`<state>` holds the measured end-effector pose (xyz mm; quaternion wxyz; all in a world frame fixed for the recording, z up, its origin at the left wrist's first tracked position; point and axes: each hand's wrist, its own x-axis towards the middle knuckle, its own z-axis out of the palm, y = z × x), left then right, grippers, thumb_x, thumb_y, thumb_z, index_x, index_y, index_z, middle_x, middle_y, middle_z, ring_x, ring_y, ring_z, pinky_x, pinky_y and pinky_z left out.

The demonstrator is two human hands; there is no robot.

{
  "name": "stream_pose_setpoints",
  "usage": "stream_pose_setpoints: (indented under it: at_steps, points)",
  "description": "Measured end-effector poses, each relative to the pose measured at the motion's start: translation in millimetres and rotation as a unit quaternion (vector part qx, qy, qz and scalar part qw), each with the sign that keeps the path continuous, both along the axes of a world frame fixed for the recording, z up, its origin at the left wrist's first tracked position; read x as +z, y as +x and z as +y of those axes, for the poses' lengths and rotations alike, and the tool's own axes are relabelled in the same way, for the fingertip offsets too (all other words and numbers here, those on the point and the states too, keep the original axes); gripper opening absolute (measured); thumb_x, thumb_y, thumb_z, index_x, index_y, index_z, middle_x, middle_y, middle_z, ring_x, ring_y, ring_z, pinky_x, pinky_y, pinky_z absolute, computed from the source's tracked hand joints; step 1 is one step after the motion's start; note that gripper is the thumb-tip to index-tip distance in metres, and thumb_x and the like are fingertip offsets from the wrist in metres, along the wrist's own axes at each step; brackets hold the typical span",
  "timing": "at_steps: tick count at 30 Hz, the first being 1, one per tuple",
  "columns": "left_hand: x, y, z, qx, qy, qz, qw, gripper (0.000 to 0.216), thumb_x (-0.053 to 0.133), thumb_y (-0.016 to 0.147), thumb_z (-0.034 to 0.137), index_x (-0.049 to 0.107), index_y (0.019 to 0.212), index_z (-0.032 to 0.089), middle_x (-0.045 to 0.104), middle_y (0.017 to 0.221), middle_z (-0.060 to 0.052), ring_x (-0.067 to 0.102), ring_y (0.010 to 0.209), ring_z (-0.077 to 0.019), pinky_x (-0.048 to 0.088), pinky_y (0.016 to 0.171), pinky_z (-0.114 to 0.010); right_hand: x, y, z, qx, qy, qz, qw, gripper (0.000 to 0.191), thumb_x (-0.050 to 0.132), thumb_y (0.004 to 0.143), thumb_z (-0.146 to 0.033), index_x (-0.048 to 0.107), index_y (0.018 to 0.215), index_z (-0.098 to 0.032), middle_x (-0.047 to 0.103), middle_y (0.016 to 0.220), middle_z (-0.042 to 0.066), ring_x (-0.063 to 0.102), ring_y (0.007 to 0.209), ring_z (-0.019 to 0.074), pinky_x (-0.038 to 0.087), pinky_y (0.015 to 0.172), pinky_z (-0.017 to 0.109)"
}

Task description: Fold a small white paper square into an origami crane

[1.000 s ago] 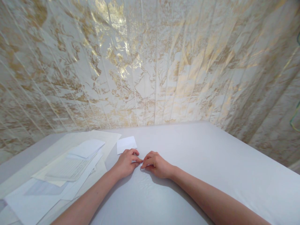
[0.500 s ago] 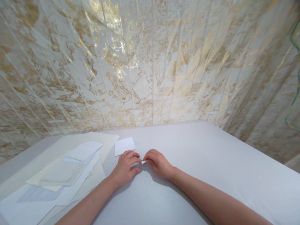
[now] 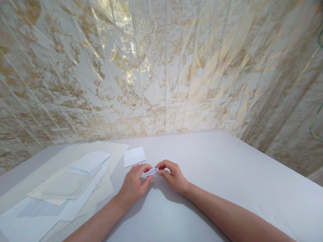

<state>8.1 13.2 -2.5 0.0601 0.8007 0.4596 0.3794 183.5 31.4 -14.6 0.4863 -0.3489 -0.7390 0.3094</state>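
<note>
Between my two hands is a small folded piece of white paper (image 3: 151, 171), narrow like a strip, held just above the white table. My left hand (image 3: 136, 179) grips its left end with the thumb below and the fingers above. Thumb and forefinger of my right hand (image 3: 172, 175) pinch its right end. A shaded fold shows along the middle of the strip. Just beyond my left hand lies a flat white paper rectangle (image 3: 134, 157), apart from my fingers.
At the left lies a loose pile of papers (image 3: 75, 181), some with handwriting, over larger cream sheets (image 3: 114, 149). The white table (image 3: 214, 161) meets a gold-patterned curtain (image 3: 161, 84) at the back. A green cord (image 3: 313, 132) hangs at the far right.
The folded paper has turned so more of it shows between my hands. My left thumb has closed in beneath it, and my right fingers have shifted to its right end.
</note>
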Motion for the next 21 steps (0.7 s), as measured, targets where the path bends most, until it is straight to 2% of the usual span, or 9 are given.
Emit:
stream_pose_setpoints:
  at_steps: [2, 4, 7, 11, 16, 21]
  points:
    - [-1.1, 0, -1, 0.008, -0.014, -0.033, 0.999, 0.025, 0.055, 0.073, 0.027, 0.054, 0.097, 0.020, 0.065, 0.082, -0.002, 0.060, 0.078, -0.0165, 0.047, 0.074, -0.029, 0.7, -1, -1, -0.001, -0.010, 0.009, 1.000, 0.009, 0.054, 0.076, -0.022, 0.061, 0.077, -0.016, 0.062, 0.073, 0.003, 0.055, 0.068, 0.0133, 0.044, 0.068, 0.027]
    - [-0.1, 1, -2, 0.003, -0.027, -0.061, 0.998, 0.028, 0.056, 0.072, 0.028, 0.054, 0.098, 0.020, 0.066, 0.083, -0.002, 0.060, 0.078, -0.0161, 0.047, 0.075, -0.029, 1.5, -2, -1, 0.002, -0.019, 0.014, 1.000, 0.011, 0.053, 0.077, -0.022, 0.061, 0.077, -0.016, 0.063, 0.073, 0.003, 0.055, 0.068, 0.0131, 0.044, 0.068, 0.027]
    - [5.2, 3, -3, -0.026, -0.080, -0.109, 0.990, 0.019, 0.053, 0.075, 0.033, 0.058, 0.086, 0.018, 0.066, 0.077, -0.001, 0.060, 0.071, -0.0148, 0.048, 0.069, -0.026, 2.0, -2, -2, 0.013, -0.030, 0.011, 0.999, 0.013, 0.051, 0.078, -0.023, 0.062, 0.078, -0.016, 0.063, 0.073, 0.003, 0.055, 0.069, 0.0132, 0.044, 0.068, 0.027]
    - [10.6, 5, -3, -0.039, -0.156, -0.141, 0.977, 0.019, 0.050, 0.076, 0.031, 0.061, 0.072, 0.016, 0.064, 0.063, 0.000, 0.057, 0.058, -0.0127, 0.046, 0.057, -0.023, 0.3, -2, -2, 0.035, -0.050, 0.018, 0.998, 0.012, 0.053, 0.077, -0.023, 0.063, 0.077, -0.015, 0.062, 0.072, 0.002, 0.055, 0.068, 0.0132, 0.044, 0.067, 0.027]
    - [10.4, 8, -3, -0.022, -0.125, -0.088, 0.988, 0.017, 0.050, 0.074, 0.025, 0.063, 0.066, 0.016, 0.063, 0.059, 0.001, 0.056, 0.055, -0.0116, 0.044, 0.055, -0.021, -2.7, -4, -1, 0.040, -0.062, 0.035, 0.997, 0.009, 0.057, 0.073, -0.022, 0.063, 0.075, -0.015, 0.062, 0.070, 0.002, 0.055, 0.067, 0.0131, 0.044, 0.067, 0.027]
    - [9.7, 7, -6, -0.021, -0.047, -0.040, 0.998, 0.018, 0.048, 0.076, 0.023, 0.060, 0.064, 0.017, 0.061, 0.058, 0.001, 0.054, 0.054, -0.0106, 0.043, 0.054, -0.021, -1.9, -5, -3, 0.062, -0.063, 0.044, 0.995, 0.012, 0.060, 0.073, -0.028, 0.062, 0.073, -0.016, 0.061, 0.069, 0.001, 0.054, 0.067, 0.0131, 0.045, 0.067, 0.027]
